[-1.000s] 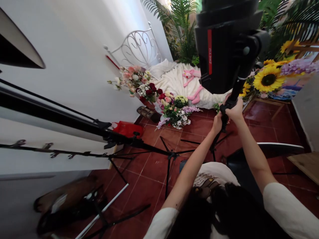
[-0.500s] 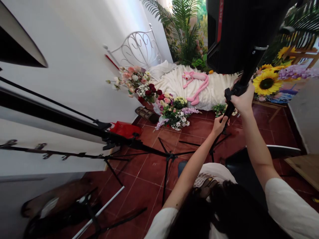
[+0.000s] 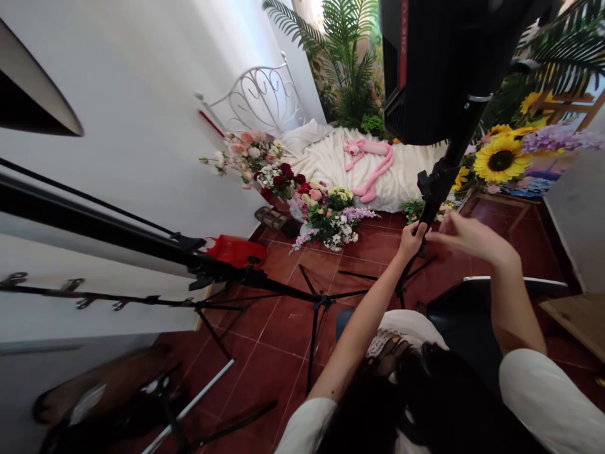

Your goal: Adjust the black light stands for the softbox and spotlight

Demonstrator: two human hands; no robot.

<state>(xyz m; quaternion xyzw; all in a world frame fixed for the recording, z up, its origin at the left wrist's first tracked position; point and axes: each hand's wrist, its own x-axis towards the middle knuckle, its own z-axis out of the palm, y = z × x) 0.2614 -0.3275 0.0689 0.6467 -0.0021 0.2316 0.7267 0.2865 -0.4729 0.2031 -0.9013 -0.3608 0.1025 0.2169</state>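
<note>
1. Left hand (image 3: 412, 241) is wrapped around the light stand (image 3: 430, 205).
2. Right hand (image 3: 472, 238), loosely open, is just beside it.
3. The stand, under a studio light (image 3: 425, 75), is before the bed's (image 3: 406, 176) near edge.

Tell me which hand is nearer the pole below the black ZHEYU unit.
Left: left hand grips the pole; right hand is right of it, not wrapped around it.

Matt plastic-looking lamp (image 3: 428, 75), rumpled cloth bedspread (image 3: 411, 169) (softly creased), smooth tiles (image 3: 281, 325)
</note>
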